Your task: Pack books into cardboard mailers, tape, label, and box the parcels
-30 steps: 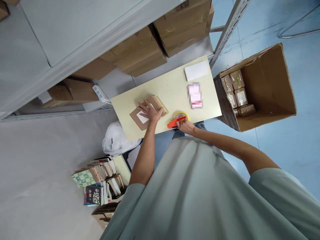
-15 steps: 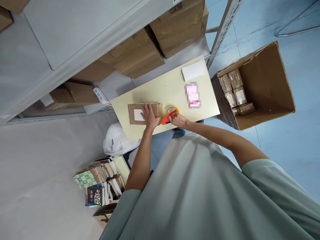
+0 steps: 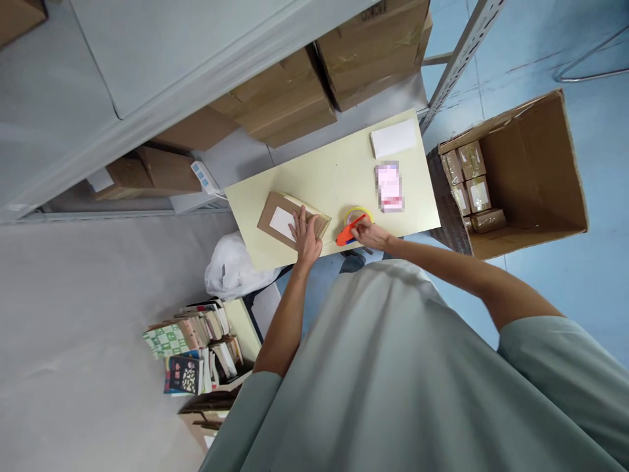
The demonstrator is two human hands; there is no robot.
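Note:
A small brown cardboard box (image 3: 273, 211) with a white label (image 3: 282, 223) lies turned at an angle on the pale yellow table (image 3: 324, 172). My left hand (image 3: 306, 237) rests on its near right part, fingers spread over the top and the label's edge. To the right, my right hand (image 3: 371, 234) is wrapped round an orange tape dispenser (image 3: 346, 235) that carries a roll of yellowish tape (image 3: 366, 212). The dispenser is close to the table's front edge, a short gap away from the box.
At the table's right end lie a white stack (image 3: 393, 138) and a blurred pink item (image 3: 390, 187). A large open carton (image 3: 533, 170) holding several taped boxes stands right. Shelves with cartons (image 3: 275, 98) run behind. A white bag (image 3: 230, 269) and books (image 3: 206, 341) are at left.
The box has turned clockwise, its right end now nearer me. My right hand has moved the dispenser slightly right, away from the box. The whole view has shifted a little.

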